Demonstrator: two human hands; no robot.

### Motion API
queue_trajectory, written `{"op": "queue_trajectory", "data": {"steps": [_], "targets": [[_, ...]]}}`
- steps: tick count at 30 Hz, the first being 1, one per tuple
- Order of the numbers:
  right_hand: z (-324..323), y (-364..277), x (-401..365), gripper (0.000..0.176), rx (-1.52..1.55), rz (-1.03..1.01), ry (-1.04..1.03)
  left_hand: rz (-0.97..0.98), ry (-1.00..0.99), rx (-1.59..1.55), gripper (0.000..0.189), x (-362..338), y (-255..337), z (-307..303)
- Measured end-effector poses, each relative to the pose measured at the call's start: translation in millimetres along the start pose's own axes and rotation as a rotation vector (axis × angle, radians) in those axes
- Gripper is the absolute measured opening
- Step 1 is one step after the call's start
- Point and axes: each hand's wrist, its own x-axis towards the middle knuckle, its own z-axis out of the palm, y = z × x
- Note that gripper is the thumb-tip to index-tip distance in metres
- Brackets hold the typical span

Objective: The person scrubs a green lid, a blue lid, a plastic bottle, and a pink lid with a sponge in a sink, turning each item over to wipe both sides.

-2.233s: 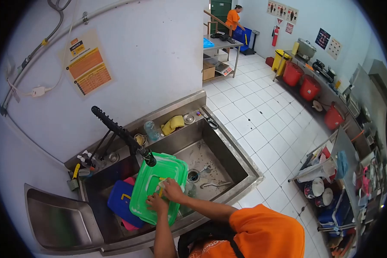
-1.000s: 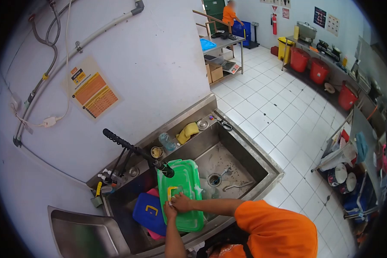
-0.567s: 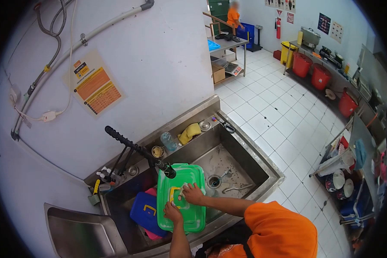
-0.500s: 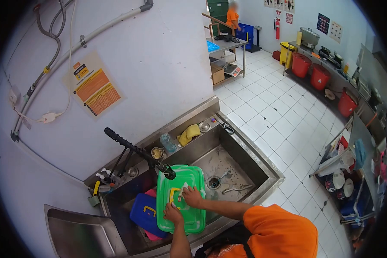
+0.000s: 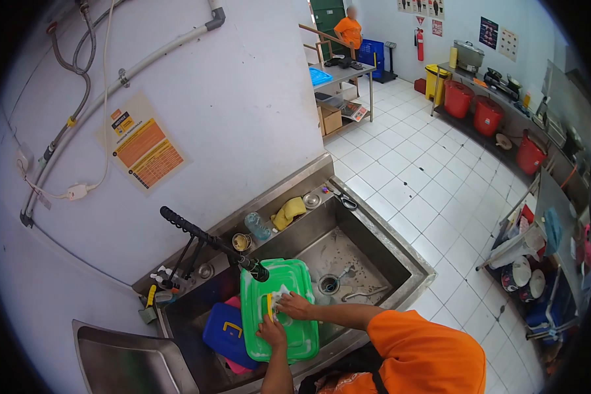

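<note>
A green plastic lid (image 5: 299, 341) with soap suds on it lies across the sink divider. Its yellow handle (image 5: 269, 307) stands raised, and the fingers of my left hand (image 5: 271, 330) are closed round its lower end. Just right of the handle, my right hand (image 5: 294, 305) presses on the lid among white suds; whatever is under its fingers is too small to make out. A blue lid (image 5: 220, 335) with a yellow handle and a pink piece (image 5: 238, 366) lie beneath, in the left basin. The black faucet (image 5: 217, 243) reaches over the green lid's top edge.
The right basin (image 5: 348, 256) has a drain and food bits. Along the back ledge are a yellow cloth (image 5: 289, 213), a clear bottle (image 5: 257, 225), a small bowl (image 5: 241, 242) and scissors (image 5: 348, 201). A person in orange (image 5: 349, 31) stands far off by a table (image 5: 348, 73).
The view has shifted slightly. The yellow handle now stands more upright, with my left hand at its lower end. My right hand has moved slightly closer to the handle. The distant person has turned.
</note>
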Motion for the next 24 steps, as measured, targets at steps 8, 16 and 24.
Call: {"op": "queue_trajectory", "data": {"steps": [8,16,24], "targets": [[-12,-27,-3,0.023,0.008,0.224,-0.071,-0.138,0.034,0.031,0.028,-1,11,1],[-7,-25,-63,0.029,0.078,0.085,-0.095,-0.083,0.127,0.008,0.030,-2,3,12],[-43,-60,-102,0.045,0.108,0.344,0.004,-0.082,0.084,0.107,0.065,2,21,-8]]}}
